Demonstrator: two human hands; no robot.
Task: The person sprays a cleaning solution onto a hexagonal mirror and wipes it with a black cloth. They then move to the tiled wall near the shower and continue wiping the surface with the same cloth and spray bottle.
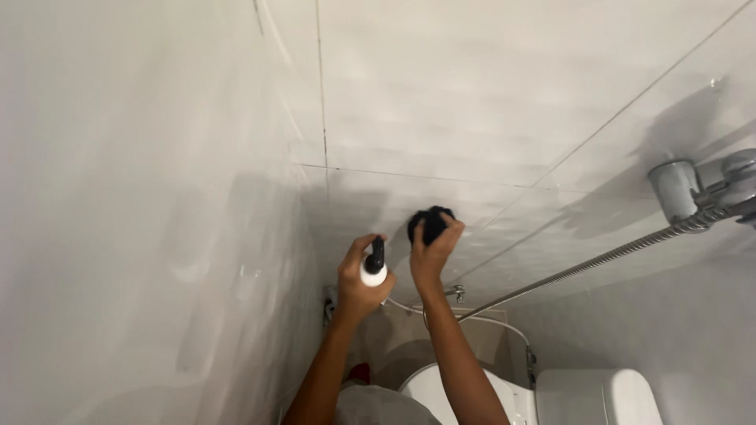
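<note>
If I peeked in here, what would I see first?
Two bare arms reaching up the white tiled wall in the middle. The right hand presses a black scrubber against the tiles, and the left hand beside it grips a spray bottle with a black top. A shiny metal hose slants across the right side, above a white toilet.

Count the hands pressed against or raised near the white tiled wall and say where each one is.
2. The left hand grips a white spray bottle with a black nozzle near the wall corner. The right hand, just beside it, presses a black scrubbing pad against the white tiled wall.
</note>
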